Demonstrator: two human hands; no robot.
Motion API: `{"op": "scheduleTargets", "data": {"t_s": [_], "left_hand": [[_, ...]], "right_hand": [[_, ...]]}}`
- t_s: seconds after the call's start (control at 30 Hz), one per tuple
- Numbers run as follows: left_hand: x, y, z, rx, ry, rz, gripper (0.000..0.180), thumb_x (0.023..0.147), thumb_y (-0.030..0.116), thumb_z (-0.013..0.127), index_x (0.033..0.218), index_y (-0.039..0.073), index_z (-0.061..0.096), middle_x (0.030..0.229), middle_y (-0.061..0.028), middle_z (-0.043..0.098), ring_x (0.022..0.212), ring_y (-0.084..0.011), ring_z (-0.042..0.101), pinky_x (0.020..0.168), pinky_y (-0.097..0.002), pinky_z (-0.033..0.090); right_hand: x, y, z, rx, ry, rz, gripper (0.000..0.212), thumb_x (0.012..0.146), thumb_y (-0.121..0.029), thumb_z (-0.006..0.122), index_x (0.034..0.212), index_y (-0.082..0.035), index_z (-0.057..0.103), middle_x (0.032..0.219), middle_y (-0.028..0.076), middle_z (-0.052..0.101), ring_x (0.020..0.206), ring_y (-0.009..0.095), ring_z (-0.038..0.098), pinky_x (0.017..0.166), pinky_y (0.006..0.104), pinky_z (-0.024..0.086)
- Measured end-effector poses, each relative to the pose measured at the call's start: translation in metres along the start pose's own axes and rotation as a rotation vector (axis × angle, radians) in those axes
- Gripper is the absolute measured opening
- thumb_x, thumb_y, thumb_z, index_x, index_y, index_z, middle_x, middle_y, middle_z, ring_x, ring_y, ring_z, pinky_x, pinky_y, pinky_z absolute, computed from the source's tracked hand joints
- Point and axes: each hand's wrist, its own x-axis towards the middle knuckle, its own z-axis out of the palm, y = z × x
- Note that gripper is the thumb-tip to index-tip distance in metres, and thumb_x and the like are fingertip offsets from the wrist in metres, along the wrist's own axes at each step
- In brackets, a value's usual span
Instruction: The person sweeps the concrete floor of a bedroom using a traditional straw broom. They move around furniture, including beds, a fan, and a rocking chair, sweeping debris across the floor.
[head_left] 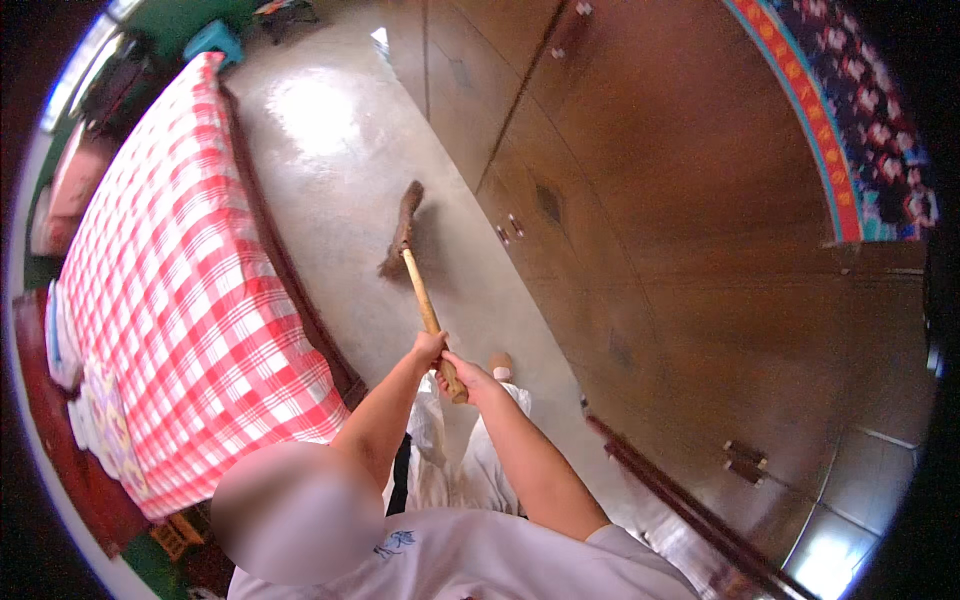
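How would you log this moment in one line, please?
left hand: grips broom handle; right hand: grips nearer end; broom head: between bed and cabinets

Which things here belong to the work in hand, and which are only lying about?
In use:
- broom, gripped by both hands
- left hand, higher on the handle
- right hand, near its end
- floor, under the broom's head

Just around:
- checked cloth, left
- cabinet, right
- floral cloth, far right
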Motion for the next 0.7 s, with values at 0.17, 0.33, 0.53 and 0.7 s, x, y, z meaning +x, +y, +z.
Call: {"op": "scheduleTargets", "data": {"t_s": [0.17,0.33,0.53,0.7], "left_hand": [[0.0,-0.043,0.053,0.199,-0.089,-0.045,0.035,0.075,0.029,0.063,0.085,-0.003,0.053,0.072,-0.0102,0.055,0.062,-0.0219,0.052,0.051,-0.0369,0.042],[-0.049,-0.107,0.109,0.251,-0.225,-0.027,0.026,0.076,0.024,0.056,0.074,-0.001,0.051,0.061,-0.0087,0.05,0.052,-0.0194,0.049,0.042,-0.0373,0.04],[-0.065,-0.151,0.118,0.296,-0.217,0.173,0.034,0.076,0.028,0.055,0.073,-0.006,0.051,0.062,-0.0124,0.053,0.046,-0.022,0.049,0.039,-0.0369,0.038],[-0.076,-0.156,0.159,1.684,-0.359,0.57,0.034,0.077,0.032,0.056,0.092,0.002,0.05,0.076,-0.0127,0.056,0.065,-0.0256,0.054,0.059,-0.038,0.044]], "right_hand": [[-0.026,0.048,-0.053,0.147,0.036,-0.099,0.036,0.088,-0.038,0.041,0.077,-0.005,0.051,0.059,0.001,0.047,0.047,0.009,0.046,0.04,0.0208,0.038],[-0.082,0.106,-0.092,0.14,0.165,-0.194,0.039,0.089,-0.038,0.038,0.078,-0.004,0.053,0.058,0.002,0.049,0.045,0.011,0.047,0.041,0.0235,0.039],[-0.126,0.146,-0.103,0.009,0.215,-0.329,0.033,0.088,-0.032,0.042,0.079,-0.004,0.056,0.059,0.005,0.051,0.046,0.015,0.049,0.043,0.0271,0.04],[-0.13,0.176,-0.132,-0.861,0.681,-0.392,0.023,0.082,-0.02,0.049,0.087,0.002,0.054,0.079,0.015,0.06,0.068,0.022,0.061,0.057,0.0345,0.049]]}}
